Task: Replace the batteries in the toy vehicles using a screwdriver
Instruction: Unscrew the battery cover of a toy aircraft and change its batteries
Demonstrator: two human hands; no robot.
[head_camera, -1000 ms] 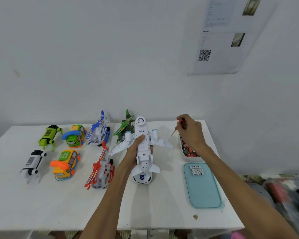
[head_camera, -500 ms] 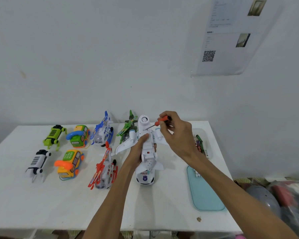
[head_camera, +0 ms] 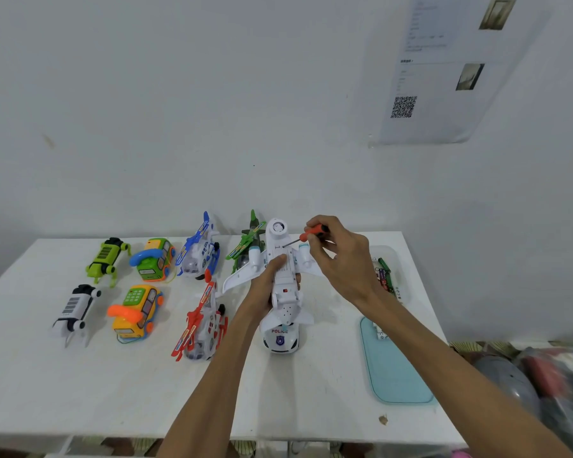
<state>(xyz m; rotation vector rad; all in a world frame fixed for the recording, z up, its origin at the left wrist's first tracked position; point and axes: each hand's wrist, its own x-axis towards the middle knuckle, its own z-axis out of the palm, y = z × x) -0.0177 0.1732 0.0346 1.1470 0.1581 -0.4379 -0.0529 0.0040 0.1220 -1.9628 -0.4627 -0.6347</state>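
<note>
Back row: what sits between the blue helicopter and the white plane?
Head view: the green toy aircraft sits between the blue helicopter and the white plane.

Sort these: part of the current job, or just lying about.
In use: airplane, left hand, screwdriver, right hand, batteries.
Idle: green robot dog, white robot dog, green phone car, orange phone car, blue helicopter, red helicopter, green helicopter, police car, teal lid.

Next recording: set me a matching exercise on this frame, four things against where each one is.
Things:
1. screwdriver
2. white toy plane
3. police car
4. teal tray

Places:
a. gripped by the left hand
b. flat on the right side of the table
c. pinched in the right hand
d. on the table at the plane's near end

Pairs: 1-c, 2-a, 3-d, 4-b
</note>
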